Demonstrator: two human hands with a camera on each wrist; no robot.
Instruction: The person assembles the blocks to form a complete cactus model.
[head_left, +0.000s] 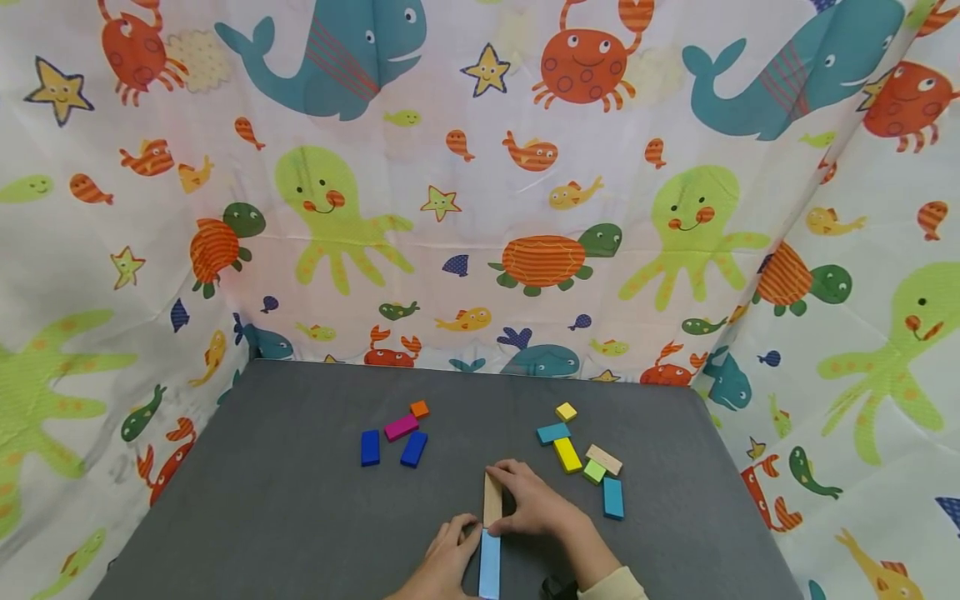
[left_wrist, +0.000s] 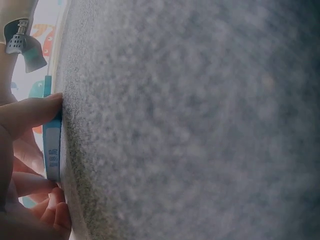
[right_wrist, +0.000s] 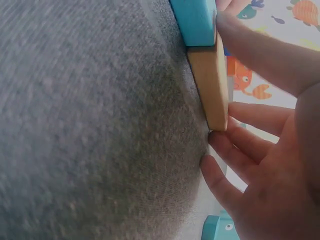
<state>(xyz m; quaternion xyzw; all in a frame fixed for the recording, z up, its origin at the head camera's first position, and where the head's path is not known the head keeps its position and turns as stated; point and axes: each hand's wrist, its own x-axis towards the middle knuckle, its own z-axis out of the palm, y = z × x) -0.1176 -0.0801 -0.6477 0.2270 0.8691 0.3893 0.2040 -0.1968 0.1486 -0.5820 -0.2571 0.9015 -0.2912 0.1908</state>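
Near the front of the grey table, a light blue block [head_left: 490,565] and a natural wood block [head_left: 492,500] lie end to end in one line. My left hand [head_left: 444,560] holds the blue block, fingers by the joint and thumb towards its near end. In the left wrist view the thumb and fingers are at the two ends of this blue block [left_wrist: 52,150]. The wood block [right_wrist: 207,85] is gripped by my right hand [head_left: 534,504], fingertips at its far end and thumb by the joint, where the right wrist view shows the blue block [right_wrist: 196,22] meeting it.
At the left lie two dark blue blocks [head_left: 370,448], a magenta block [head_left: 401,428] and an orange block [head_left: 419,409]. Several yellow, blue, green and wood blocks [head_left: 604,459] are grouped at the right. A sea-animal curtain [head_left: 450,275] borders the grey table [head_left: 300,500].
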